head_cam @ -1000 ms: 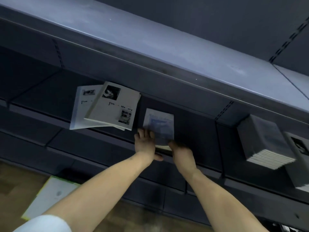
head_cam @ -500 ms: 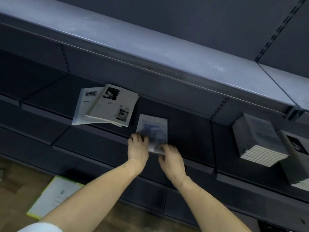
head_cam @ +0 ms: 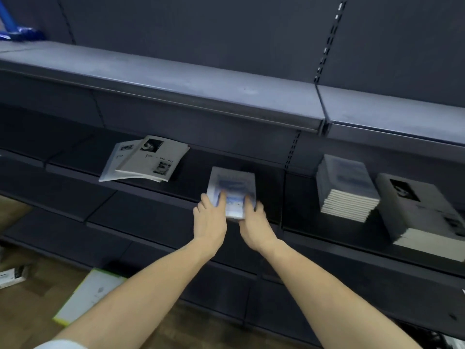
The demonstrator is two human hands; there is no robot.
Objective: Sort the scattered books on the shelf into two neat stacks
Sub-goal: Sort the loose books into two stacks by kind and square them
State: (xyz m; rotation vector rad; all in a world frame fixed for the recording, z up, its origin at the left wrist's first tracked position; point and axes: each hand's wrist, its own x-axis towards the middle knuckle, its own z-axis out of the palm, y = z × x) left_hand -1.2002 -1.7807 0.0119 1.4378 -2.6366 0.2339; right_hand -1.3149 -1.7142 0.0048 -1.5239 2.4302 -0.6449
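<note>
Here I am gripping one blue-printed book [head_cam: 232,187] with my left hand [head_cam: 210,224] and right hand [head_cam: 255,226], fingers curled over its near edge on the dark shelf [head_cam: 156,195]. Two loose white books [head_cam: 147,159] are lying overlapped to its left, and two neat stacks are sitting to its right: blue-covered [head_cam: 346,188] and white [head_cam: 422,212]. The floor [head_cam: 27,293] below is looking wooden.

One head-worn wide-angle view looks forward and down at a dark shelf [head_cam: 156,190] from close by. Both forearms enter from the lower edge, and floor shows at lower left.
</note>
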